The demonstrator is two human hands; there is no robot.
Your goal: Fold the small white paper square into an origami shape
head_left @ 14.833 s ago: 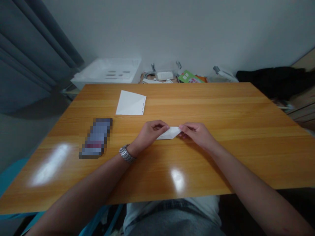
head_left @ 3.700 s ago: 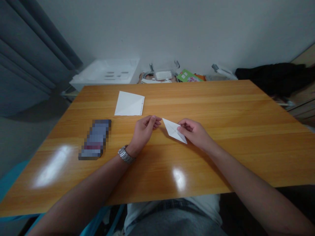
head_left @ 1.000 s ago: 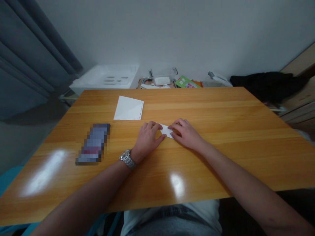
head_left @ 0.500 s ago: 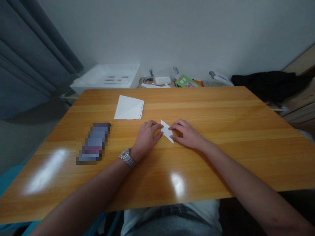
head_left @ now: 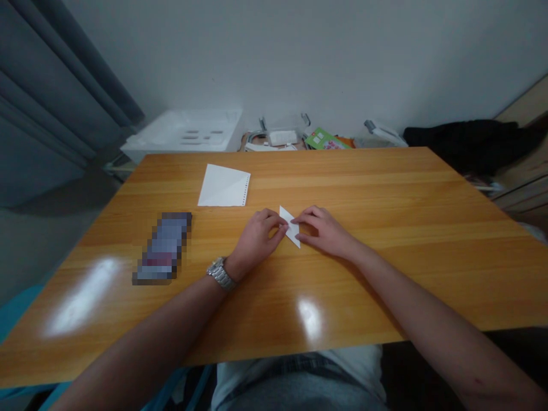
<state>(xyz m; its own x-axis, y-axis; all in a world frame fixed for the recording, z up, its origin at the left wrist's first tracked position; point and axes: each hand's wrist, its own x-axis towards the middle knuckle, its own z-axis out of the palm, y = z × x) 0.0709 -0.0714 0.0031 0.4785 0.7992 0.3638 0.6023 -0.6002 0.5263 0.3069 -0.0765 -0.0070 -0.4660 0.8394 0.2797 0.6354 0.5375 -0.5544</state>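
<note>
A small piece of folded white paper (head_left: pixel 292 231), roughly a slanted four-sided shape with pointed ends, lies on the table between both hands. My left hand (head_left: pixel 260 235) comes from the left, its thumb and index fingertips brought close together on the paper's left part. From the other side, my right hand (head_left: pixel 322 231) grips the right edge with index finger and thumb, the two a little apart. The fingertips cover parts of the paper's edges, so its folds are hard to make out. A metal watch (head_left: pixel 221 274) is on my left wrist.
On the wooden table (head_left: pixel 385 200) a white sheet with a perforated edge (head_left: pixel 225 187) lies behind my left hand. A pixelated phone-like device (head_left: pixel 165 248) lies to the left. Beyond the far edge are a white tray-like container (head_left: pixel 188 128) and a green booklet (head_left: pixel 327 138).
My left thumb and index finger have moved slightly right onto the paper and closer together. My right hand has barely shifted, its index fingertip reaching slightly further left.
</note>
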